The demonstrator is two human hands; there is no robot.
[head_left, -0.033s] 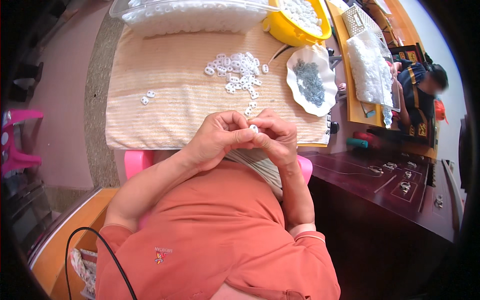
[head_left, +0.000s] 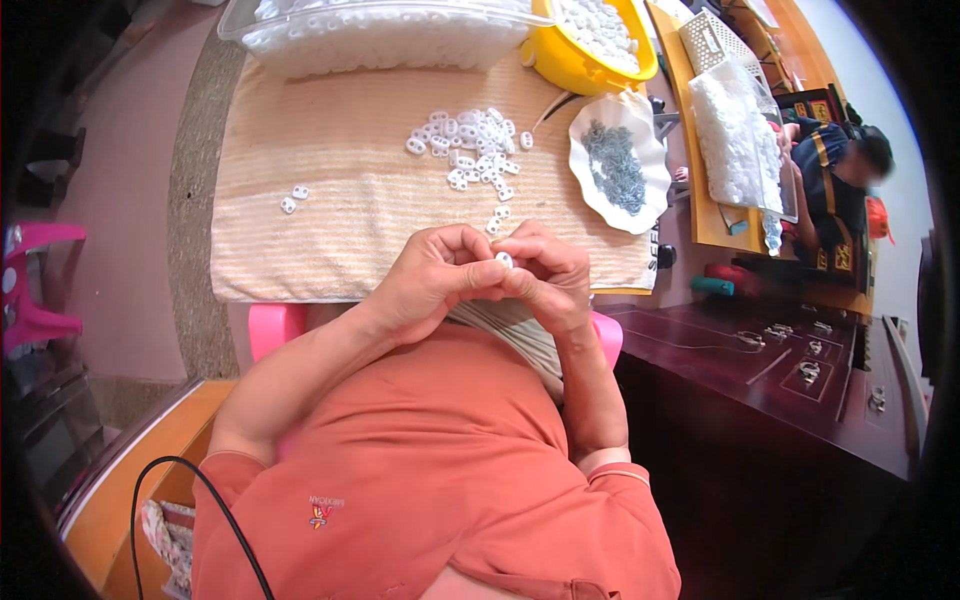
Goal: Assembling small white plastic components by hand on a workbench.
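Note:
Close to my body, just past the near edge of the cloth-covered table, both hands meet at the fingertips. A small white plastic piece with a hole in it is pinched there. My left hand grips it between thumb and forefinger; my right hand pinches it from the other side, fingers curled. Whether a second part is between the fingertips is hidden. Just beyond the hands lie a few white two-hole pieces. Farther off spreads a loose pile of the same white pieces.
Two white pieces lie apart at left. A scalloped white plate holds many tiny grey parts. Behind stand a clear bin and a yellow basin, both full of white pieces. Another person sits at right, by a second table.

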